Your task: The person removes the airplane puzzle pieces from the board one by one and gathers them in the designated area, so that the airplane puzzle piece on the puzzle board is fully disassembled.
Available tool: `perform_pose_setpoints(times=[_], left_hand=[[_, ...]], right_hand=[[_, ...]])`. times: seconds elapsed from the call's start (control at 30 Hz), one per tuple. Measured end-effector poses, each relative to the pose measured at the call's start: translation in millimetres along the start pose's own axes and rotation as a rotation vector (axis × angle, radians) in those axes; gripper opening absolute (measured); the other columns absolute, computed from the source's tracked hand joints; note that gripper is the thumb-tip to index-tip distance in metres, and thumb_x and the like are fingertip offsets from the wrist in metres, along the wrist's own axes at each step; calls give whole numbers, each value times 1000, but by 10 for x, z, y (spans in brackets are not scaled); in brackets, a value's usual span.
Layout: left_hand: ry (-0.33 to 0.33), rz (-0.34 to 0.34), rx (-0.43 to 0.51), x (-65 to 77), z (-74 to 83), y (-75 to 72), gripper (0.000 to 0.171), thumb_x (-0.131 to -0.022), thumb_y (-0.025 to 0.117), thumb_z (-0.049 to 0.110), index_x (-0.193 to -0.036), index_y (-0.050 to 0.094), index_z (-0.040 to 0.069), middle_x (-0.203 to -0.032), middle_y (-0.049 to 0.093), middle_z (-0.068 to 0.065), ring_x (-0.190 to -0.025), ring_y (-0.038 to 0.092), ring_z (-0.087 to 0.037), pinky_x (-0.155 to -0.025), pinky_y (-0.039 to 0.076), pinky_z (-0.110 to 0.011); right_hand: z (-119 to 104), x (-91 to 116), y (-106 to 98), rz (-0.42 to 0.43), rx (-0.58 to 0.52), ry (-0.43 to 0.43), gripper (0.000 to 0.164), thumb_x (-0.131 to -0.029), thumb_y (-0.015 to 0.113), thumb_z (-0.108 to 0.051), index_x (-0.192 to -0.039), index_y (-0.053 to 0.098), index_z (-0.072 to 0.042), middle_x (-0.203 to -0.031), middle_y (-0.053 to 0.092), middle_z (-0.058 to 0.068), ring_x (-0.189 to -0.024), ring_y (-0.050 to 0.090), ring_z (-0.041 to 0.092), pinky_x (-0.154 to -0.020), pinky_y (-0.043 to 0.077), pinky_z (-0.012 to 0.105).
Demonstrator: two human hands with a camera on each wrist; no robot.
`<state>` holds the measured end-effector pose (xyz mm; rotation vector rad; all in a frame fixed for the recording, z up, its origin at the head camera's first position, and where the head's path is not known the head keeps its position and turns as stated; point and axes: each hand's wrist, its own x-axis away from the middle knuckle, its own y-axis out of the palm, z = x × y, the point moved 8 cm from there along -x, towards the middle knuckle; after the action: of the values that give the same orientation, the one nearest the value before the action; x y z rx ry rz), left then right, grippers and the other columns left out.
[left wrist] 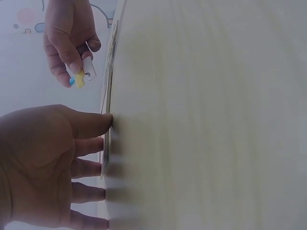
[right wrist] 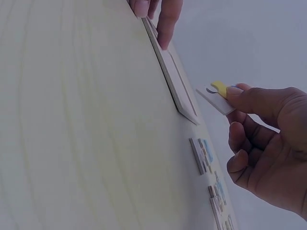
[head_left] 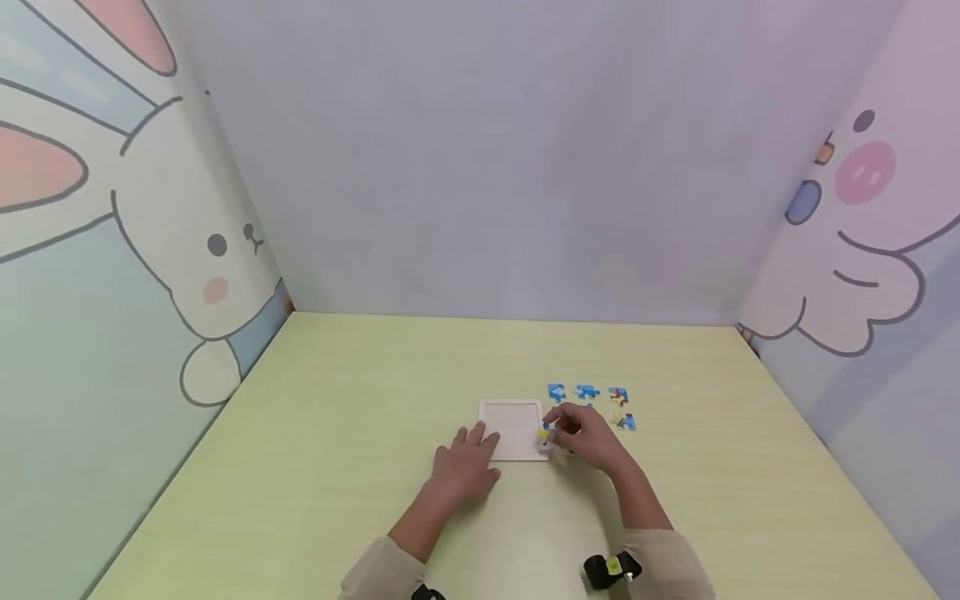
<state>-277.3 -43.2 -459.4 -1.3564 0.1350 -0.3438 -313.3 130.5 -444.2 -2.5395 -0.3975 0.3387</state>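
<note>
A white square puzzle frame (head_left: 514, 431) with a raised rim lies on the table, its recess bare. My left hand (head_left: 462, 468) rests at its left side with fingers spread, fingertips on the frame's edge and on the table. Between thumb and fingers my right hand (head_left: 587, 435) pinches a puzzle piece (right wrist: 217, 97), white with yellow and blue patches, held above the frame's right edge. In the left wrist view the piece (left wrist: 82, 76) is tilted and clear of the frame. Part of the piece is hidden by the fingers.
Several blue puzzle pieces (head_left: 587, 391) lie spread on the pale wooden table (head_left: 337, 433) right of the frame, some partly behind my right hand. A grey back wall (head_left: 480, 167) and side walls with cartoon animals (head_left: 862, 250) enclose the table.
</note>
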Motion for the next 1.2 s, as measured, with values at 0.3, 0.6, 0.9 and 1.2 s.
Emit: perform_pose_setpoints(times=[0.3, 0.6, 0.9, 1.2], left_hand=[[5, -5, 5, -7, -7, 11, 51, -88, 60, 32, -134, 50, 13, -142, 39, -11, -128, 35, -35, -87, 38, -56], [8, 1, 15, -16, -18, 12, 51, -89, 59, 31, -135, 49, 13, -143, 37, -11, -128, 34, -36, -88, 37, -57], [12, 2, 24, -14, -1, -38, 50, -89, 59, 30, -134, 50, 12, -142, 38, -12, -128, 35, -36, -88, 37, -57], [23, -1, 39, -59, -6, -36, 49, -89, 60, 31, -133, 52, 12, -142, 38, -13, -127, 35, -37, -88, 36, -57]], right_hand=[[206, 155, -198, 44, -25, 80, 17, -85, 67, -4, -101, 66, -2, -73, 56, 3, -59, 47, 15, -51, 40, 26], [382, 301, -473, 123, -62, 191, 21, -87, 65, -7, -107, 66, 1, -73, 55, 7, -63, 46, 18, -53, 39, 26], [505, 435, -698, 183, -48, 205, 24, -88, 64, -9, -109, 65, 1, -77, 55, 8, -66, 44, 18, -54, 37, 27], [619, 574, -964, 237, -24, 272, 33, -90, 64, -16, -118, 61, 2, -88, 58, 9, -73, 46, 18, -58, 38, 27]])
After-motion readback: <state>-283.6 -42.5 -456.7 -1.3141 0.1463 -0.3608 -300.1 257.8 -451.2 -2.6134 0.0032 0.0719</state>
